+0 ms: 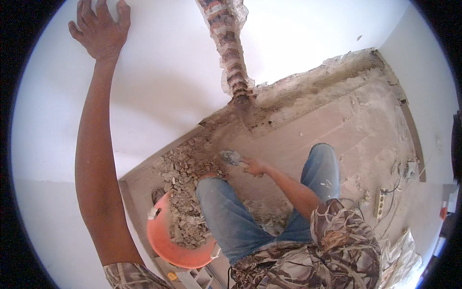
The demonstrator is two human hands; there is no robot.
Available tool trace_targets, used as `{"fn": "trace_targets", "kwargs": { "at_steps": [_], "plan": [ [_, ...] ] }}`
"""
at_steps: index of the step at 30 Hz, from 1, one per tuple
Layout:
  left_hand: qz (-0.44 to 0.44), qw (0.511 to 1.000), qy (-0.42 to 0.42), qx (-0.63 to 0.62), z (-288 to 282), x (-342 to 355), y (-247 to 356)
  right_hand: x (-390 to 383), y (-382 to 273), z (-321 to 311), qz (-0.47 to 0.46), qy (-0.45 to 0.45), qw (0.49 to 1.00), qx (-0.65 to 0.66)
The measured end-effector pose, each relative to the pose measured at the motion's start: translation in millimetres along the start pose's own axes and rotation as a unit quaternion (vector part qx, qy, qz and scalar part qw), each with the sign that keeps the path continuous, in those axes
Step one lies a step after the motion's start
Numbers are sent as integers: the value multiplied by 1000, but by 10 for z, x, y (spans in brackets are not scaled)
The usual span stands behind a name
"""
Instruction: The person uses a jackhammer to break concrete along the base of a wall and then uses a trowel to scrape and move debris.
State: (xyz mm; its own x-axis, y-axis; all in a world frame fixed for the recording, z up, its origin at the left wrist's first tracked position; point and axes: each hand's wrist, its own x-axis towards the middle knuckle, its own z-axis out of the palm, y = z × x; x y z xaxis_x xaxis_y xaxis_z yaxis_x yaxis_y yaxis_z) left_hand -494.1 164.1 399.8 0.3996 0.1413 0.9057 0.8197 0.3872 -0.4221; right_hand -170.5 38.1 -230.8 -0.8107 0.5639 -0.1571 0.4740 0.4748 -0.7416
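My left hand (102,32) is raised at the upper left, its fingers spread and resting against the white wall (159,62). Low over the dusty floor (308,125), my right hand (255,166) grips a small trowel (231,157) by its handle. The trowel's blade points left, toward a heap of broken plaster and brick rubble (192,151). Beside my bent left knee stands an orange tub (159,233) with chunks of rubble in it. Part of the tub is hidden by my leg.
A chased channel (228,43) with bare brick runs down the wall to the floor. Along the wall's foot lies a rough stripped strip (327,79). At the right are a power strip (380,204) with cables and a crumpled plastic sheet (402,257).
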Motion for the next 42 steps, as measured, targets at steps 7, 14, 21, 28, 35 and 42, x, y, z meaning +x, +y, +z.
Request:
{"fn": "trace_targets", "kwargs": {
  "at_steps": [7, 14, 21, 28, 35, 42],
  "plan": [
    [-18, 1000, -6, 20, 77, 57, 99, -64, 629, -1024, 303, 336, 836, 309],
    [-2, 1000, -7, 15, 2, 101, -14, -711, -167, -257, 391, 330, 853, 102],
    [0, 999, -33, 30, -106, -65, -197, -1018, -1581, 77, 228, -19, 934, 273],
    [-14, 994, -57, -95, 118, -27, -145, -393, -409, 164, 284, 239, 906, 205],
    [14, 998, -55, 25, -220, -146, -348, -271, -1020, -166, 203, -236, 916, 255],
    [39, 999, 22, 14, 95, -88, -397, 355, -314, -391, 147, 179, 956, 178]
  ]
}}
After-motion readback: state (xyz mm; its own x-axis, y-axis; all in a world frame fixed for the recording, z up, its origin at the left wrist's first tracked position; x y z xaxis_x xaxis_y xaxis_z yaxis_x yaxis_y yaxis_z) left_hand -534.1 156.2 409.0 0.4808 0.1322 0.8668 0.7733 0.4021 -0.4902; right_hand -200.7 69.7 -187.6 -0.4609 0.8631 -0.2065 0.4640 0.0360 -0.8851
